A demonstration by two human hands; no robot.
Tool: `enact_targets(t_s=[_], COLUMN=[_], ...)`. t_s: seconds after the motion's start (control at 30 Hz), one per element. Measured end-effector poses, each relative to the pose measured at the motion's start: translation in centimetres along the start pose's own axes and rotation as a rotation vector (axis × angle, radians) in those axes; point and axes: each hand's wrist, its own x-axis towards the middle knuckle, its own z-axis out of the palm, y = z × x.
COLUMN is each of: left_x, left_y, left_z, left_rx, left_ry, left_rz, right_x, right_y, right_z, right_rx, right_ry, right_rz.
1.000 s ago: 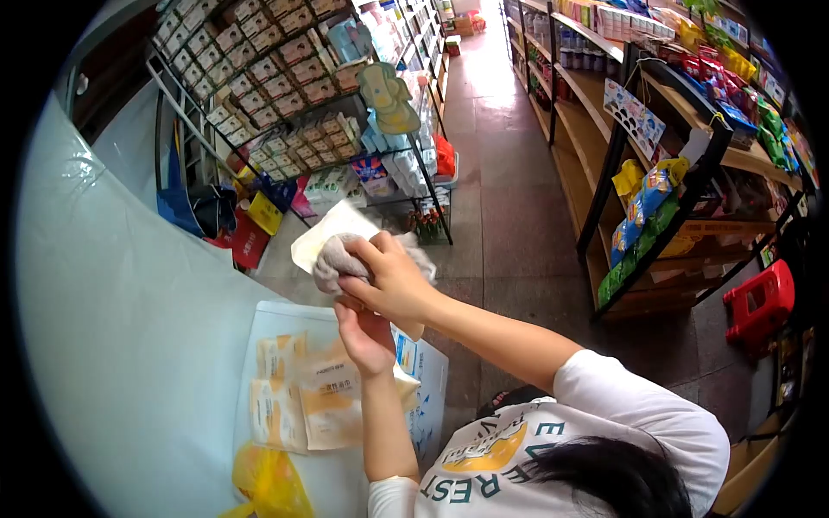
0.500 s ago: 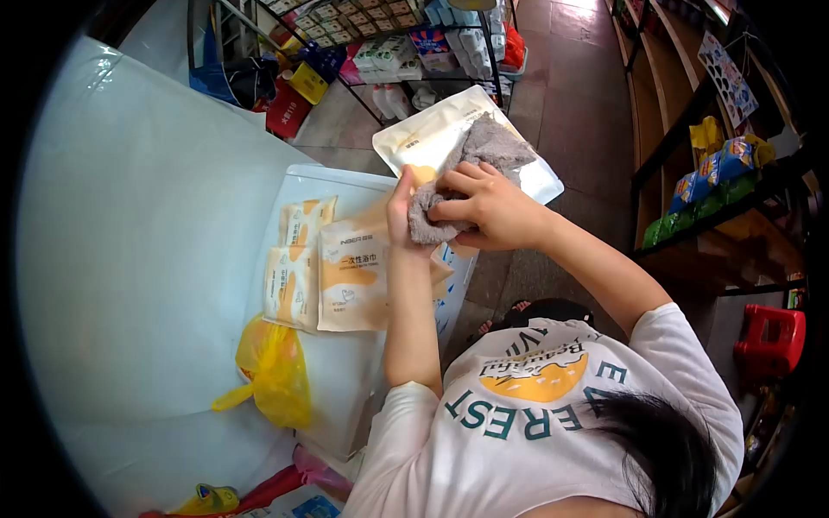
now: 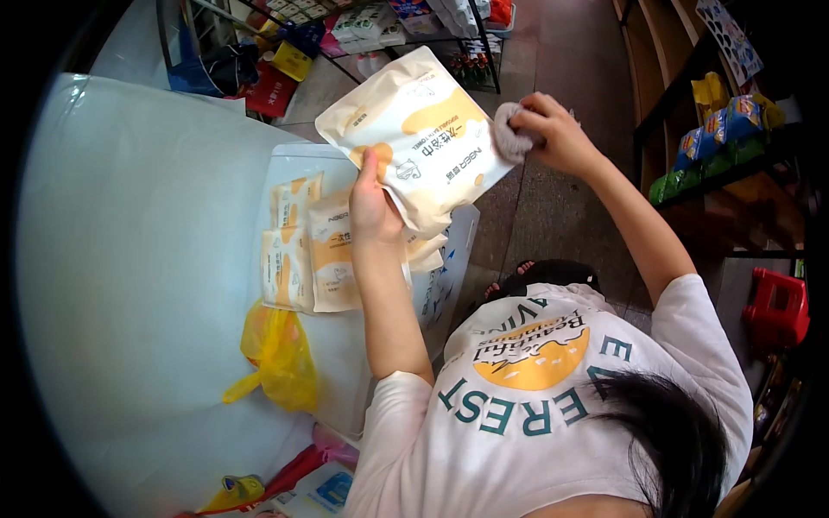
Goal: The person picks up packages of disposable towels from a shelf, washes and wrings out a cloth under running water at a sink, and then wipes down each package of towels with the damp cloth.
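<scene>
My left hand [image 3: 377, 205] grips a cream and orange bath towel packet [image 3: 423, 138] by its lower left edge, its printed face tilted toward me. In my right hand [image 3: 557, 134] is a bunched grey cloth [image 3: 515, 134], close by the packet's right edge; I cannot tell whether they touch. Below the packet, another bath towel packet [image 3: 332, 268] lies on the white surface, partly hidden by my left arm. Beside it on the left are two smaller packets [image 3: 287, 268]. A knotted yellow plastic bag [image 3: 281, 354] sits nearer to me.
A large sheet-covered white surface [image 3: 138, 285] fills the left. Racks of goods [image 3: 371, 34] stand ahead, and shelves with blue and green snack packs [image 3: 712, 142] line the right. A red stool [image 3: 777, 306] is at the far right. Tiled floor [image 3: 561, 207] runs between.
My right hand has moved right with the cloth, off the packet's middle to its right edge. The packet has been raised and turned, uncovering its printed front.
</scene>
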Motion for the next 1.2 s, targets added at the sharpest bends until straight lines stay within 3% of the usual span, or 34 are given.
enact_targets(t_s=[0.13,0.2,0.3,0.47,0.53,0.6,0.63,0.73,0.77,0.8,0.87,0.93,1.0,1.13,1.17,1.2], left_x=[0.0,-0.1,0.3,-0.2,-0.1,-0.6,-0.5,-0.7,-0.9,-1.2,-2.2,-2.5,-2.4,-2.3,-2.4,-2.3], left_y=[-0.1,-0.1,0.1,-0.7,-3.0,-4.2,-4.5,-3.8,-3.7,-3.3,-2.3,-1.4,-0.8,-0.8,-0.8,-0.8], left_z=[-1.0,-1.3,-1.9,-0.4,-1.6,0.3,-0.8,-0.8,-0.6,-0.7,0.1,-0.6,-1.4,-3.7,-3.4,-3.2], left_rx=[0.05,0.005,0.012,0.014,0.224,0.37,0.475,0.516,0.445,0.599,0.548,0.51,0.472,0.393,0.367,0.34], left_ry=[0.065,0.046,0.045,-0.022,-0.106,-0.214,-0.259,-0.305,-0.285,-0.229,-0.229,-0.225,-0.223,-0.146,-0.147,-0.152], left_rz=[-0.015,-0.014,-0.002,-0.012,0.066,0.264,0.246,0.232,0.169,0.175,0.171,0.104,0.046,0.016,-0.013,-0.041], right_x=[-1.0,-1.0,-0.7,3.6,5.4,5.8,5.7,6.6,6.9,7.2,6.1,4.0,1.9,0.8,0.9,0.6], right_y=[2.8,3.8,5.0,-4.4,-9.2,-12.6,-12.2,-10.3,-8.8,-7.2,-4.7,-2.6,0.2,3.1,1.5,1.0], right_z=[-0.6,-1.3,-1.5,-1.0,0.8,2.4,2.6,4.1,4.3,4.1,3.5,4.0,5.0,1.4,-0.5,-0.3], right_rx=[0.132,0.158,0.322,0.707,0.558,-0.051,-0.056,0.119,0.401,0.672,0.767,0.663,0.559,1.103,1.417,1.412], right_ry=[0.135,0.265,0.403,0.366,0.295,0.381,0.389,0.343,0.26,0.176,0.095,0.019,0.058,0.338,0.293,0.303], right_rz=[0.247,0.184,0.292,0.341,0.125,0.014,0.021,0.068,0.181,0.282,0.396,0.478,0.66,0.756,0.728,0.732])
